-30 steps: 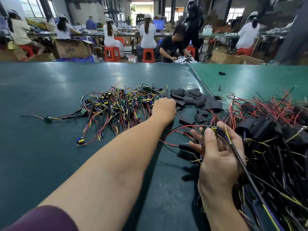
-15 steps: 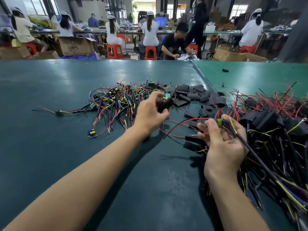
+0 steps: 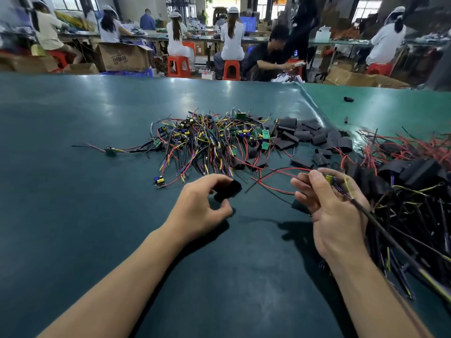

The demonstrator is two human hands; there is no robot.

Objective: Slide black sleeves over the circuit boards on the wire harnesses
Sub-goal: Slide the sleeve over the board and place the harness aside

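On the dark green table mat (image 3: 97,215), near the middle, a short black tubular sleeve (image 3: 228,190) is pinched between the thumb and curled fingers of the left hand (image 3: 203,206), just above the surface. To its right, a wire harness with a small circuit board (image 3: 330,179) at its end is gripped by the right hand (image 3: 334,211); the board is pressed between thumb and forefinger, and red wires (image 3: 275,178) run out from it toward the left across the mat. The sleeve and the board are held apart, not yet joined. Farther back, a tangled heap of multicoloured unsleeved harnesses with green boards (image 3: 210,142) is spread out, and just beside it on the right a loose pile of flat black sleeves (image 3: 310,137) is laid. Along the right edge, a dense pile of black-sleeved harnesses (image 3: 410,191) is stacked. Beyond the table, seated workers on red plastic stools (image 3: 179,65) are seen.
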